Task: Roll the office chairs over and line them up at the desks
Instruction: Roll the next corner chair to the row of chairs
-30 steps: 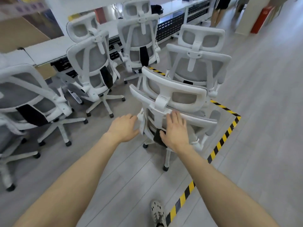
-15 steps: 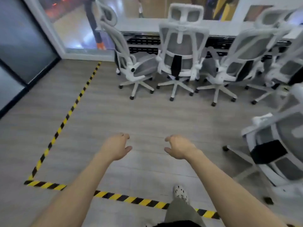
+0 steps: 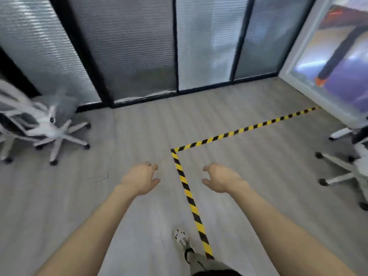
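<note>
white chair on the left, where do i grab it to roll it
Probably the white chair by its backrest frame, coming from behind it at the far left: the caster base sits flat, so a push there rolls it. Blur hides its exact facing.

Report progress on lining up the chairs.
Done: nothing this view can confirm, since no desk shows. In hand: nothing; the left hand and right hand hang empty over the floor. Left: the white chair by the glass partition probably needs rolling over.
</note>
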`<action>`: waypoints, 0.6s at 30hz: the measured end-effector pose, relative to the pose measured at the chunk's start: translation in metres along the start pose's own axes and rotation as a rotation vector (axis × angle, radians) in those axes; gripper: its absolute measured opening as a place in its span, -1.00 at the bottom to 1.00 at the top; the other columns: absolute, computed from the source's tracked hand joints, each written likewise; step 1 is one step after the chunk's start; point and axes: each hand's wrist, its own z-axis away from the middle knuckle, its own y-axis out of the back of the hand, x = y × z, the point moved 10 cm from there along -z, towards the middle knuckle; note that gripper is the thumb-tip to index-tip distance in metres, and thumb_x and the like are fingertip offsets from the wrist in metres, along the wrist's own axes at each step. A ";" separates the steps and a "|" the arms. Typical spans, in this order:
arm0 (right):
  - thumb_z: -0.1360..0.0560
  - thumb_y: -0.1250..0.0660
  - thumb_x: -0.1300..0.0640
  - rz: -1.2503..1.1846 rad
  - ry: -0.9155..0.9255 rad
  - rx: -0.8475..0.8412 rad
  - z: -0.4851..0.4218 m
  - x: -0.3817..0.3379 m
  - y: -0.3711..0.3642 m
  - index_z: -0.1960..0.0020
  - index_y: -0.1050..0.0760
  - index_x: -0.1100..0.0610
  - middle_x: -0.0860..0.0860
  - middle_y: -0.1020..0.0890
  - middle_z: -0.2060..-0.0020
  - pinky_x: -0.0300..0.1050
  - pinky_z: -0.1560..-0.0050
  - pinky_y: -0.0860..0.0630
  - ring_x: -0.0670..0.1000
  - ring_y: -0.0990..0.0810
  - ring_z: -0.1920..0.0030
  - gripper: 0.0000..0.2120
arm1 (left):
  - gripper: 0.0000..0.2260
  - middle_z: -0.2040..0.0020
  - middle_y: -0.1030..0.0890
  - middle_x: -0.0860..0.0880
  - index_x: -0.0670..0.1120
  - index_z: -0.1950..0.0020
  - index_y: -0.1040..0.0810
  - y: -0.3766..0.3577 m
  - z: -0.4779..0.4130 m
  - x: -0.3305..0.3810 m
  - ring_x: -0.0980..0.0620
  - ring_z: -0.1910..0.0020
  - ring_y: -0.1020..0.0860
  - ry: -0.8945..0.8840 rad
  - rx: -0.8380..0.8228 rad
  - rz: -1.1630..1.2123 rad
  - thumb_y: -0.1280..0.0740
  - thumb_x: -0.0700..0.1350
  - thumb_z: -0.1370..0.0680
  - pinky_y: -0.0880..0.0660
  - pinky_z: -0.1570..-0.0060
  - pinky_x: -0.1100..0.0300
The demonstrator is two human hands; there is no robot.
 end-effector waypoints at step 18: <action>-0.68 -0.30 -0.07 0.414 0.718 0.085 -0.337 -0.590 0.091 -0.44 -0.52 0.18 0.18 -0.59 -0.36 0.13 -0.30 -0.59 0.27 -0.61 -0.34 -0.56 | -0.51 -0.38 -0.59 -0.05 0.00 -0.53 -0.47 -0.022 0.076 -0.573 -0.14 -0.36 -0.59 0.759 -0.001 0.106 -0.29 0.26 -0.70 -0.56 -0.30 -0.02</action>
